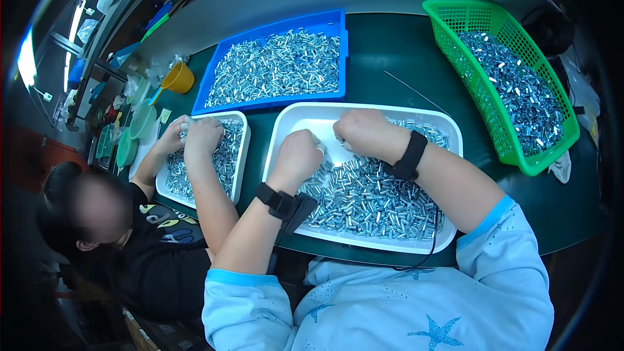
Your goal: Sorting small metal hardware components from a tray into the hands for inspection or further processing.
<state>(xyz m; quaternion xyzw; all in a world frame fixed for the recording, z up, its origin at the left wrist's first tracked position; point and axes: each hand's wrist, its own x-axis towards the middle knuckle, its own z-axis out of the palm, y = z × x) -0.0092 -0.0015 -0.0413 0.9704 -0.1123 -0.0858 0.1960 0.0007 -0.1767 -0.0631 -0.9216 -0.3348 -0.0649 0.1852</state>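
A white tray (281,131) lies before me with many small shiny metal pins (380,198) heaped in its near and right parts. Over its left part is my left hand (299,154), its fingers curled together and a pale covering on a fingertip. My right hand (367,131) is bent over the tray's far middle, fingers closed and pointing down to the left. Whatever either hand grips is hidden behind the fingers. Both wrists wear black straps, the left one carrying a small black box (299,213).
At left a co-worker's hands (203,135) work over a smaller white tray (242,162) of pins. Behind stand a blue tray (344,52) of pins and a yellow cup (178,78). A green basket (480,81) of metal parts stands right. A thin rod (411,88) lies on the green table (390,45).
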